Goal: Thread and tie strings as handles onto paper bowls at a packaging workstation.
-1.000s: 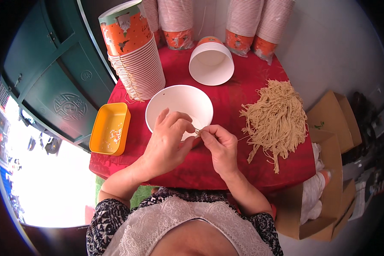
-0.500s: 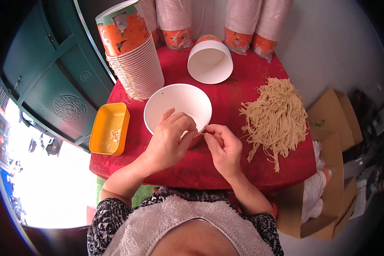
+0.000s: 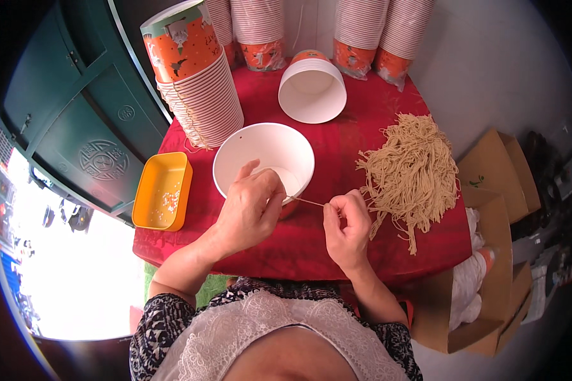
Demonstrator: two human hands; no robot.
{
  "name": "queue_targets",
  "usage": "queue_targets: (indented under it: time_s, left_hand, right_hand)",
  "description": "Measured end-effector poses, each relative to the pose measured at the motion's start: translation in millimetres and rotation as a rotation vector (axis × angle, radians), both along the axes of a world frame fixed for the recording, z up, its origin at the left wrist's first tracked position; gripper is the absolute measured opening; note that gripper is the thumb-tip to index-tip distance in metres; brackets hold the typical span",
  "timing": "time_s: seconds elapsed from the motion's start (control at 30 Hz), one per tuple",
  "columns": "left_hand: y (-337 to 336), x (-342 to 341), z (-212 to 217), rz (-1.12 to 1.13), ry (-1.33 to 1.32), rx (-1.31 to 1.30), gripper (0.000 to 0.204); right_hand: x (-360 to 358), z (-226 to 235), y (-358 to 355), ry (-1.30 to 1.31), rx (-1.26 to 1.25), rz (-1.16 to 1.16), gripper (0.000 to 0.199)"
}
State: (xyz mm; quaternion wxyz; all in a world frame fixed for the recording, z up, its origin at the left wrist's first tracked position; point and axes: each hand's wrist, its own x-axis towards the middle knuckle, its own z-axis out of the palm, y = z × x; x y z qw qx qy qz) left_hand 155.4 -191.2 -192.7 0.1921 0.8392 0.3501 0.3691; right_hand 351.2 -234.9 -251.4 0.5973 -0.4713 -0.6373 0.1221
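Red tablecloth (image 3: 299,254) bears beige string (image 3: 416,174) between green door (image 3: 98,117) and grey wall (image 3: 489,89).

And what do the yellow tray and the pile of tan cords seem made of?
Yellow tray: probably plastic with a smooth, slight sheen, judging by its even colour and rounded corners. Pile of tan cords: matte, perhaps cotton; strands look soft and limp, but the exact fibre stays unclear.

One held strand (image 3: 309,202), one cord heap (image 3: 413,178), one near tub (image 3: 248,147), five tall stacks (image 3: 204,98)

The right hand (image 3: 347,228) holds a thin tan cord (image 3: 310,202) taut. The left hand (image 3: 251,206) overlaps a round white-lined tub (image 3: 260,145).
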Motion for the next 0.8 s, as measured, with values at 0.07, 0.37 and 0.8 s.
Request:
queue_targets:
  time_s: [0.07,0.37,0.8]
  left_hand:
    - [0,0,-1,0.005,-0.01,0.015,0.01]
    - [-3,2,1,0.081,0.065,0.176,0.012]
    - [-10,-62,39,0.183,-0.093,0.151,0.038]
  right_hand:
    - [0,-5,1,-0.009,0.015,0.014,0.016]
    - [0,-8,9,-0.052,-0.034,0.038,0.012]
    - [-9,22,39,-0.025,-0.086,0.33,0.015]
